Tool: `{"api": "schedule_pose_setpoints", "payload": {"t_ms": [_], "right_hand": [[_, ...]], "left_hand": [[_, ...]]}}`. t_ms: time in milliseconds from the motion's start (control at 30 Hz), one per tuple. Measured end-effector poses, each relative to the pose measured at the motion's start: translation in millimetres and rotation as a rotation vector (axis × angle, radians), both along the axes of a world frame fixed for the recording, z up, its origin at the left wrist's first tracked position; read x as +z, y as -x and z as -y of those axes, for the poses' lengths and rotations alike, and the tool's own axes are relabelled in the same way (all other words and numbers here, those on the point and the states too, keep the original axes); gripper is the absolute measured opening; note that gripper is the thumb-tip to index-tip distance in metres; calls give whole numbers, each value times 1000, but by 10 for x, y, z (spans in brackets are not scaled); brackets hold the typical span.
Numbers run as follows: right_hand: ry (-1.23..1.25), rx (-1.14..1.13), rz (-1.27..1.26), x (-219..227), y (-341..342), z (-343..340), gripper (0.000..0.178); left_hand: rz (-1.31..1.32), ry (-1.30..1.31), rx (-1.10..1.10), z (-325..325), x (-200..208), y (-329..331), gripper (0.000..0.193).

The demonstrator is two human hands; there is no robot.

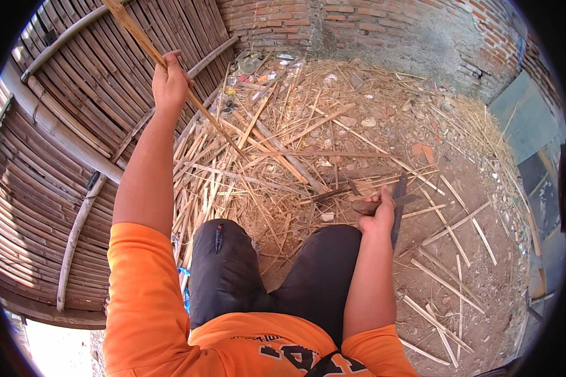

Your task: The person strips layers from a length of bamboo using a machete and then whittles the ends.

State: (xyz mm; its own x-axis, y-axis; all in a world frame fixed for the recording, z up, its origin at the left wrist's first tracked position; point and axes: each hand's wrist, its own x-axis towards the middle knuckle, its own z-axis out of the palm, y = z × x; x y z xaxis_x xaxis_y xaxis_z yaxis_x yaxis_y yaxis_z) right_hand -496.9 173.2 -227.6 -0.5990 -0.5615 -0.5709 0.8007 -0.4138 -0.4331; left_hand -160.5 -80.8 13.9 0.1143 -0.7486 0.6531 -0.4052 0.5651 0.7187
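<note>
My left hand is raised at the upper left, fingers closed around a long, split bamboo strip. The strip slants down to the right, its thin lower end over the pile of split strips. Ahead of my right knee, my right hand grips a knife by its brown handle. Its dark blade points to the right. A dark, flat bar shows beside and partly behind that hand. The knife and the strip are well apart.
A bamboo-slat wall stands close on my left, a brick wall at the back. Several cut strips lie scattered on the dirt floor to the right. Dark sheets lean at the far right. Thin shavings and rubble cover the ground ahead.
</note>
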Motion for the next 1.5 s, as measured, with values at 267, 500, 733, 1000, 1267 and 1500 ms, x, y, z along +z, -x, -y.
{"api": "schedule_pose_setpoints", "payload": {"t_ms": [267,500,733,1000,1267,1500], "right_hand": [[16,46,-103,-11,-8,12,25],[-14,217,-327,213,-216,23,33],[-180,401,-924,453,-552,31,40],[-32,537,-1898,566,-1182,96,36],[88,815,-2615,901,-2017,361,31],[-130,762,-2524,644,-1911,741,28]], "left_hand": [[349,-160,235,-514,110,-1112,59],[444,-811,-36,-1930,-832,-1750,64],[325,-1067,-92,-2793,-1612,-2071,62],[472,-1013,-29,-3041,-1920,-2324,77],[559,-1026,47,-3255,-1880,-2484,75],[563,-1008,73,-3634,-2022,-2688,74]]}}
